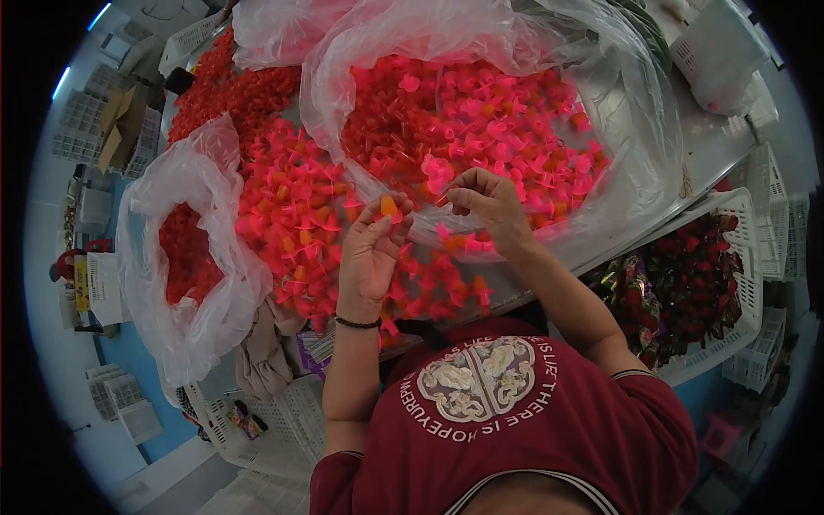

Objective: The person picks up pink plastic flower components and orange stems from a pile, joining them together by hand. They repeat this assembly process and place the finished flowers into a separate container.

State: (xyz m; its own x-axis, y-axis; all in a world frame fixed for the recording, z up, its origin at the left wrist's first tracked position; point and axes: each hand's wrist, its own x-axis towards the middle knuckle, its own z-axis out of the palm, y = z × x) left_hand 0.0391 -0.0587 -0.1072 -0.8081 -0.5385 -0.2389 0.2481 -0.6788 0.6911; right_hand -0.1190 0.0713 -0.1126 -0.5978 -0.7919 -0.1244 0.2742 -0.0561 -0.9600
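My left hand, palm turned up, grips a small orange cone-shaped plastic piece between thumb and fingers. Just to its right, my right hand is closed in a pinch, and I cannot tell what is between its fingertips. A bright pink flower-shaped piece shows right beyond those fingertips. Under and around both hands lies a loose heap of pink pieces with orange tips. More pink pieces fill an open clear plastic bag past the right hand.
Small red pieces are heaped at the far left of the metal table. A clear bag of red pieces hangs at the left edge. At right, a white crate holds dark red wrapped items. A white container stands at the far right.
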